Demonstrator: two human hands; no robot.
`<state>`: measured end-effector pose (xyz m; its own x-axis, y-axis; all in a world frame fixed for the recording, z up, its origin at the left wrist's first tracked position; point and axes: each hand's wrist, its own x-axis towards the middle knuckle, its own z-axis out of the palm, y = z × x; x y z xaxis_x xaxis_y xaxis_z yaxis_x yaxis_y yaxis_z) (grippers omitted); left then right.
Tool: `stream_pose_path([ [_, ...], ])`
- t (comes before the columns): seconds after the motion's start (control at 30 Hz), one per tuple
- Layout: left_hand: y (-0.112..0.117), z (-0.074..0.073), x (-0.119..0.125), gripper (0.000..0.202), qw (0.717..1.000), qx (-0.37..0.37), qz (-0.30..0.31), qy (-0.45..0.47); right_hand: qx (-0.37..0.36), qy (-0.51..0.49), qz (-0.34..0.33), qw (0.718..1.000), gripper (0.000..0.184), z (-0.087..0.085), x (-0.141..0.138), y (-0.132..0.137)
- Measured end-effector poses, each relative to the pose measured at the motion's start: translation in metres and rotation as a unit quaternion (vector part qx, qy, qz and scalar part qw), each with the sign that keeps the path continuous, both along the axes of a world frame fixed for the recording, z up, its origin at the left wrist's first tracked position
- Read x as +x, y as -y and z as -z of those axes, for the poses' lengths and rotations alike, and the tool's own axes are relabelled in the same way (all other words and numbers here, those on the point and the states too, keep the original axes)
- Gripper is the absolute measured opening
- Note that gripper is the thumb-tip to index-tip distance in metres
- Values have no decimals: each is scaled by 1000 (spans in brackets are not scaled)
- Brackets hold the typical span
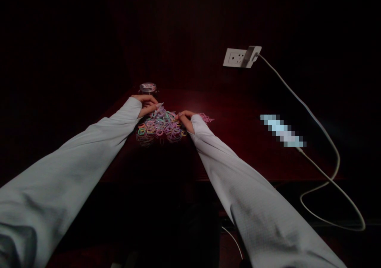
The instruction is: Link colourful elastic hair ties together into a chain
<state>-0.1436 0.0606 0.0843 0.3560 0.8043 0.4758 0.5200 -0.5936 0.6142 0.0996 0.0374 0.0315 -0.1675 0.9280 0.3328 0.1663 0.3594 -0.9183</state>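
A heap of small colourful hair ties (160, 126), in pink, purple, green, yellow and orange, lies on the dark red table. At its upper left is my left hand (146, 103), fingers closed together around something small with a pale glint at the tips. My right hand (186, 118) is at the heap's right edge, its thumb and finger pinched together; what they hold, if anything, is too small to make out. Beside my right wrist lies a separate bunch of pink bands (206, 118). Just behind my left hand stands a round clear container (148, 87).
On the right lies a blurred-out pale device (282, 131), joined by a white cable (309, 108) to a charger (253, 54) in the wall socket (234, 58). The cable loops past the table's front edge. Surroundings are very dark.
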Motion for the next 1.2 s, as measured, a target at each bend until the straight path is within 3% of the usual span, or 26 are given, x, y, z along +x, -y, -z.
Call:
stream_pose_path([
  [0.3, 2, 9, 3, 51, 1000, 20, 1, -4, -6, 6, 0, 1000, 30, -1, 1, 1],
  [0.83, -13, 5, -16, 36, 982, 105, 9, -158, -9, 14, -4, 1000, 36, 1, -1, -2],
  [1.07, -21, 5, -28, 40, 971, 84, 55, -218, 3, 13, -9, 1000, 36, 7, 1, -5],
  [1.2, -27, 9, -30, 45, 963, 70, 50, -254, 3, 14, -9, 1000, 34, 6, 0, -5],
])
